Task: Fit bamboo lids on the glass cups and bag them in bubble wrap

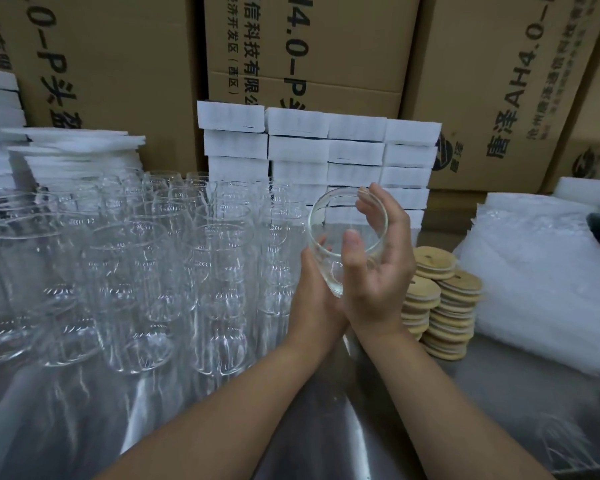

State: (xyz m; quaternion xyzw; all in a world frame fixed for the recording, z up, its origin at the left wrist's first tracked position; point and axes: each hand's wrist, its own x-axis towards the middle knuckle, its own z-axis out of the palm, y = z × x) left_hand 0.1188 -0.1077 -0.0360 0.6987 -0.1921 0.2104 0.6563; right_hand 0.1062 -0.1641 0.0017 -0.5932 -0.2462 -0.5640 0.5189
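Observation:
Both my hands hold one clear glass cup (329, 216) above the table, tilted with its open mouth toward me. My right hand (378, 265) curls round its right side, thumb across the front and fingertips over the rim. My left hand (314, 292) grips the cup's base from the lower left. No lid is on this cup. Stacks of round bamboo lids (444, 299) stand just right of my right hand. A pile of bubble wrap bags (541, 271) lies further right.
Several empty glass cups (136, 265) stand packed together on the left of the metal table (520, 403). White foam blocks (326, 150) are stacked behind, more foam sheets (77, 150) at the back left. Cardboard cartons (326, 46) wall the back.

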